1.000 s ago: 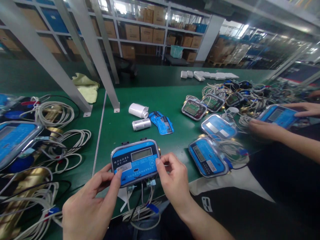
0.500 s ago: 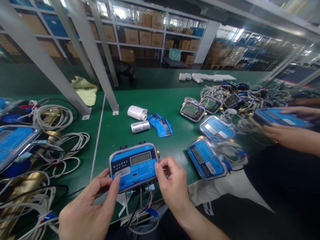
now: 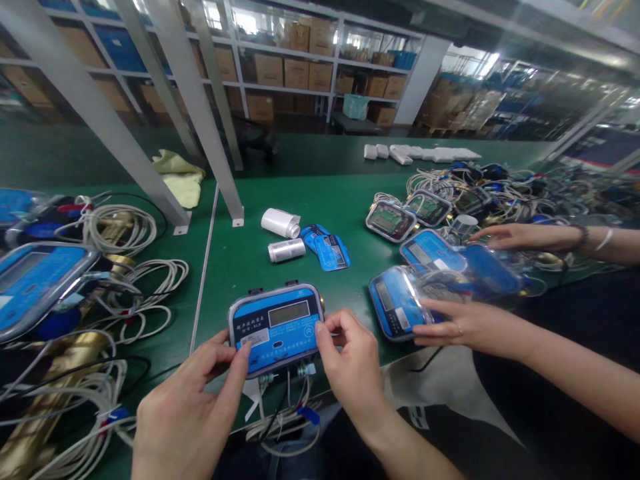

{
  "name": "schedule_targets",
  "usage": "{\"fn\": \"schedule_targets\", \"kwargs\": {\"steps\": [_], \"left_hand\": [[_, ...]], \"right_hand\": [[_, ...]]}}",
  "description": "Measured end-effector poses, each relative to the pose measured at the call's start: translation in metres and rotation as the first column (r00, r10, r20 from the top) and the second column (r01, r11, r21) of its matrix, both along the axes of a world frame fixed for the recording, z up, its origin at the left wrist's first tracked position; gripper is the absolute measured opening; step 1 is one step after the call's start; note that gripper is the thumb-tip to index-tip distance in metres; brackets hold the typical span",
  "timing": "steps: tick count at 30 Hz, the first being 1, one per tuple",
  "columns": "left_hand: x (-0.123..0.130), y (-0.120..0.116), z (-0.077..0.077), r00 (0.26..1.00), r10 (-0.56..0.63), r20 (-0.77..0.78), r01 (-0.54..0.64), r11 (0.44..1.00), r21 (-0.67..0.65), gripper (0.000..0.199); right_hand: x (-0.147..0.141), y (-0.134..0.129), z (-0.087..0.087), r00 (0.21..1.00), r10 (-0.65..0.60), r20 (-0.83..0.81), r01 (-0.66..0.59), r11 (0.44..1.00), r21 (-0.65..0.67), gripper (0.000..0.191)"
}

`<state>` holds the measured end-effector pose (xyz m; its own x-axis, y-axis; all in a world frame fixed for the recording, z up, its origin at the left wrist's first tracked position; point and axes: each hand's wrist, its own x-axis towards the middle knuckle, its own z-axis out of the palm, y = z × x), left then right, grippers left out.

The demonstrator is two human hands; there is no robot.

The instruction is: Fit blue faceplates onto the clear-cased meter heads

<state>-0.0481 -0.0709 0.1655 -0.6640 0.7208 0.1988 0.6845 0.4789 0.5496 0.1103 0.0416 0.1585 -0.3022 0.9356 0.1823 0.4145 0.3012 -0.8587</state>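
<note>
Meter (image 3: pixel 277 331) is at the counter's (image 3: pixel 350 290) near edge, face tipped up to the wearer, display window (image 3: pixel 289 313) toward its upper right. Can't tell if its underside touches the counter or the hands carry it.

Left hand (image 3: pixel 193 393): narrow pinch on the meter's left end, thumb on the front by the silver sticker (image 3: pixel 253 339), fingers at the edge. Right hand (image 3: pixel 351 370): pinching the right end, thumb at the lower right edge, fingers curled, tips partly hidden.

Handling, my read: stiff case, won't flex. Brass stub (image 3: pixel 322 304) at the right suggests a metal body under it, so likely heavier than the face looks. Front is glossy, probably slick under dry fingertips; window is the fragile bit, could scratch or crack. Best hold: both short ends by the rim, as now, thumbs off the window. Keep off the connectors (image 3: pixel 306 369) on the lower side; don't lift by the cable coil (image 3: pixel 285 437) below, it's limp and would load the joints.

Around it: two rolls (image 3: pixel 281 223) and loose blue face plates (image 3: pixel 333 253) beyond the meter, farther in from the near edge. Piled meters with brass pipes (image 3: pixel 55 400) at the counter's left end. To the right, a co-worker's hands (image 3: pixel 465 325) are at other meters (image 3: pixel 393 303), one touching the nearest.
</note>
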Motion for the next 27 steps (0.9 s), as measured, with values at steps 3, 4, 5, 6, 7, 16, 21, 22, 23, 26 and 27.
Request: {"fn": "schedule_targets", "kwargs": {"steps": [3,4,5,6,7,16,21,22,23,26,27], "left_hand": [[-0.003,-0.001,0.001,0.997,-0.071,-0.005,0.071,0.997,0.003,0.033],[-0.003,0.0,0.002,0.996,-0.089,-0.014,0.089,0.996,0.009,0.033],[-0.004,0.0,0.003,0.995,-0.097,-0.022,0.098,0.995,0.016,0.034],[-0.004,0.001,0.005,0.994,-0.103,-0.027,0.104,0.994,0.024,0.035],[-0.004,0.002,0.008,0.993,-0.117,-0.021,0.117,0.993,0.022,0.037],[-0.024,0.013,0.02,0.998,-0.012,0.06,0.031,0.941,-0.338,0.054],[-0.015,0.021,0.002,0.929,-0.151,0.339,0.159,0.987,0.003,0.088],[-0.013,0.022,-0.001,0.881,-0.17,0.442,0.163,0.985,0.053,0.088],[-0.012,0.022,-0.004,0.821,-0.167,0.546,0.138,0.986,0.094,0.087],[-0.014,0.021,-0.008,0.678,-0.156,0.718,0.044,0.984,0.172,0.083],[-0.016,0.019,-0.009,0.675,-0.162,0.72,0.039,0.982,0.183,0.081]], "right_hand": [[0.0,0.0,0.0,1.0,0.0,-0.008,0.0,1.0,0.0,0.023],[0.0,-0.001,0.0,1.0,0.0,-0.008,0.0,1.0,0.001,0.023],[0.0,-0.001,0.0,1.0,0.001,-0.007,-0.001,1.0,0.003,0.023],[0.0,-0.001,0.0,1.0,0.004,-0.007,-0.004,1.0,0.005,0.023],[0.0,-0.001,0.0,1.0,0.007,-0.007,-0.007,1.0,0.007,0.023],[0.006,-0.001,-0.004,0.998,0.024,-0.049,-0.026,0.999,-0.033,0.023],[0.008,0.0,-0.006,0.995,0.047,-0.085,-0.054,0.995,-0.087,0.023],[0.008,0.001,-0.008,0.993,0.054,-0.106,-0.066,0.992,-0.107,0.022],[0.009,0.001,-0.012,0.988,0.052,-0.144,-0.072,0.988,-0.136,0.02],[0.008,0.003,-0.025,0.94,-0.019,-0.34,-0.069,0.967,-0.244,0.022],[0.008,0.003,-0.03,0.917,-0.033,-0.397,-0.087,0.956,-0.28,0.031]]}}
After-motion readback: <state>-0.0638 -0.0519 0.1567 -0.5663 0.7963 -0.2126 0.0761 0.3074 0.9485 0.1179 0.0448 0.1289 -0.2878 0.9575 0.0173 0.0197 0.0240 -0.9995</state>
